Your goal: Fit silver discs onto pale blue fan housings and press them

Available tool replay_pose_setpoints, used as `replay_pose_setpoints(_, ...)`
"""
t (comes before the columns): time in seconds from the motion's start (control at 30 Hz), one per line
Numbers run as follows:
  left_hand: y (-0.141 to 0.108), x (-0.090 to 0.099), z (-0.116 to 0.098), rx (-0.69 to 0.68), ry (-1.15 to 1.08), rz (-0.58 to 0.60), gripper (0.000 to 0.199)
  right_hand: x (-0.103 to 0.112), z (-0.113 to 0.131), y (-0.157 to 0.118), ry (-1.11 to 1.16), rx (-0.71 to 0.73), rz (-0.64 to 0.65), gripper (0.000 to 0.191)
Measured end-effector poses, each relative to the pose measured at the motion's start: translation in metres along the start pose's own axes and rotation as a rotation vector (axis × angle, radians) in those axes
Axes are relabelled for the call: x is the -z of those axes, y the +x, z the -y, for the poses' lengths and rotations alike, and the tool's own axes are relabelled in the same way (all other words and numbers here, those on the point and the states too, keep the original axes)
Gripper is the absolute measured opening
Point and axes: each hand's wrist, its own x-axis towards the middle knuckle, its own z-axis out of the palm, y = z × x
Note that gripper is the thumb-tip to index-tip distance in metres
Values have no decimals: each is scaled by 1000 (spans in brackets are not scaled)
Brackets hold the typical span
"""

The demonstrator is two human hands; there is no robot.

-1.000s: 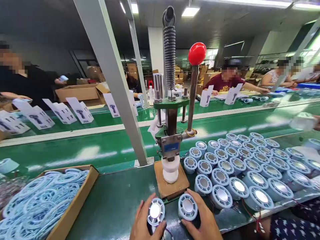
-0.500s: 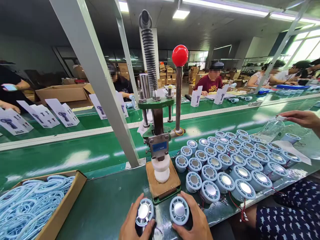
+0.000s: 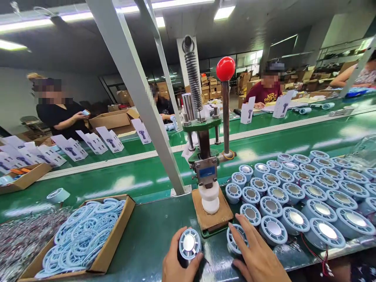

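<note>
Two hands work near the front edge of the green worktop (image 3: 149, 235): the left hand (image 3: 179, 261) has thumb and fingers wrapped round a round blue part (image 3: 190, 243), while the right hand (image 3: 261, 250) spreads its fingers over a second blue part (image 3: 233, 243); whether it grips, I cannot tell. A lever press (image 3: 207, 172) stands just behind both. Rows of similar parts (image 3: 295, 219) cover the worktop's right side; an open carton (image 3: 119, 232) of blue rings (image 3: 82, 235) sits towards its left.
</note>
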Motion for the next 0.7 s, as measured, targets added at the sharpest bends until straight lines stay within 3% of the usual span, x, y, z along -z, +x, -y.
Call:
replay_pose_setpoints(0.1, 18, 4, -25, -39, -41, -11, 55, 53, -19, 61, 86, -47, -87, 52)
replay_pose_setpoints(0.2, 36, 3, -46, -164, -125, 1, 56, 108, -48, 146, 168, -112, -339, 44)
replay_pose_setpoints(0.27, 41, 4, -50, -202, -142, 14, 58, 130, -69, 190, 184, -117, -461, 40)
replay_pose_setpoints(0.33, 41, 6, -40, -173, -111, 0, 60, 139, -84, 212, 197, -118, -495, 39)
replay_pose_setpoints(0.43, 37, 9, -10, -90, -30, -25, 62, 129, -87, 199, 263, -149, -465, 34)
replay_pose_setpoints(0.53, 24, 5, 15, -83, -5, -47, 61, 101, -57, 153, 353, -186, -449, 24)
replay_pose_setpoints(0.6, 10, -1, 20, -106, -24, -68, 61, 72, -24, 116, 410, -131, -396, 22)
replay_pose_setpoints(0.7, -4, -2, 13, -142, -15, -8, 75, 10, 28, 67, 428, 107, -220, 31)
